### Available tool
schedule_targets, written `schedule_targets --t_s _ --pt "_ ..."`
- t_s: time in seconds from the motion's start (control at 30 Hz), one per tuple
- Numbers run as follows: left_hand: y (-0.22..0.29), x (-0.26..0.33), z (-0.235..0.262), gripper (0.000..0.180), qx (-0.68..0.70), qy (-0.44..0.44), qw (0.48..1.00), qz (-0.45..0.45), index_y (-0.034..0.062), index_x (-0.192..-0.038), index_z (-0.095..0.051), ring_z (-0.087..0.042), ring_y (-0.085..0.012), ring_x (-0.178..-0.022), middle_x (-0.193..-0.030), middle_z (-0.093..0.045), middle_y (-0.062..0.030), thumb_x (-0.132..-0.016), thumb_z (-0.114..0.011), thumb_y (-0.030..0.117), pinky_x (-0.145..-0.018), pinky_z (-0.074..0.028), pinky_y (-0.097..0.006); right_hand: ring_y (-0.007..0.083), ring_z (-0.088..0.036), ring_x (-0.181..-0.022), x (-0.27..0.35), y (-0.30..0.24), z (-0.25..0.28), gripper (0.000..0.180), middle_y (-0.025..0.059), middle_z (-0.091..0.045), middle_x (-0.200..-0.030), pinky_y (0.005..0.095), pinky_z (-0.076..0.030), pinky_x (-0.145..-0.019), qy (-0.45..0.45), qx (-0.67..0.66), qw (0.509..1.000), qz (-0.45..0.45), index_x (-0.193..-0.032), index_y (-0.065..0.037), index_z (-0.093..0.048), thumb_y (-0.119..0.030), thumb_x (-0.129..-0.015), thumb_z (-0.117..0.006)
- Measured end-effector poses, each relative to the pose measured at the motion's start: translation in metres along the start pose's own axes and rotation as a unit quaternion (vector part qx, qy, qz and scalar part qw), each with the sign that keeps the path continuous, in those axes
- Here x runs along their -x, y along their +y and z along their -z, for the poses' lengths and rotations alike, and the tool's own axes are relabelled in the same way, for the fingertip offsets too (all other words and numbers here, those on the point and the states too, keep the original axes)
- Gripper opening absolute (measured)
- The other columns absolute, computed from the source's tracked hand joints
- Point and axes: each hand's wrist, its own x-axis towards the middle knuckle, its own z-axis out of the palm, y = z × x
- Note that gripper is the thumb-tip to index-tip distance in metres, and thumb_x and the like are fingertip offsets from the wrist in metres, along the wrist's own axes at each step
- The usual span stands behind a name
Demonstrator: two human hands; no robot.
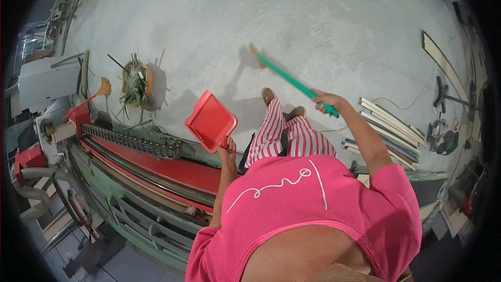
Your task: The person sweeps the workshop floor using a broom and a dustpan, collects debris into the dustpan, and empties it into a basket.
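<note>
My left hand (226, 152) is closed around the short handle of a red dustpan (211, 121), held up in front of me with its inside facing upward; I see nothing lying in it. In my right hand (329, 101) is the end of a green-handled hand broom (288, 77). It reaches forward and to the left, and its yellowish bristle end is foreshortened and slightly blurred over the grey floor (313, 21). I cannot tell whether the bristles touch the floor. Dustpan and broom are apart from each other.
Left of the dustpan stands a yellow bin (149, 80) heaped with thin scrap strips. A long red and green machine (156, 169) runs along my left side. Several pale and dark strips (389, 125) lie on the floor at my right, near a thin cable (404, 105).
</note>
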Motion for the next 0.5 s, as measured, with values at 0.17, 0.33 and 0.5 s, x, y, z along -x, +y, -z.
schedule_targets --t_s 0.17,0.33,0.5 --pt "0.045 -0.023 -0.04 0.039 0.0 -0.057 0.998 -0.001 0.0021 -0.089 -0.051 -0.055 -0.0179 -0.075 -0.08 -0.057 -0.0087 -0.075 -0.031 0.032 -0.061 -0.044 -0.027 0.0059 -0.036 -0.042 -0.092 0.006 -0.082 0.059 -0.0003 -0.037 -0.053 0.0191 -0.032 -0.033 -0.168 0.047 0.982 -0.077 -0.122 -0.023 -0.012 -0.011 -0.075 -0.045" --pt "0.082 -0.04 -0.07 0.041 -0.033 -0.107 0.994 -0.005 0.0016 -0.089 -0.05 -0.055 -0.0174 -0.074 -0.08 -0.057 -0.0084 -0.076 -0.03 0.034 -0.062 -0.044 -0.027 0.0105 -0.039 -0.041 -0.178 -0.023 -0.156 0.06 0.0013 -0.038 -0.051 0.0236 -0.035 -0.034 -0.17 0.156 0.964 -0.131 -0.122 -0.017 -0.015 -0.01 -0.072 -0.047" --pt "0.102 -0.056 -0.09 0.042 -0.074 -0.12 0.99 0.001 0.0014 -0.088 -0.05 -0.054 -0.0172 -0.073 -0.08 -0.057 -0.0082 -0.077 -0.028 0.036 -0.061 -0.044 -0.026 0.0106 -0.039 -0.041 -0.204 -0.052 -0.099 0.057 0.0024 -0.038 -0.051 0.024 -0.035 -0.033 -0.144 0.092 0.979 -0.11 -0.121 -0.018 -0.017 -0.011 -0.073 -0.047"
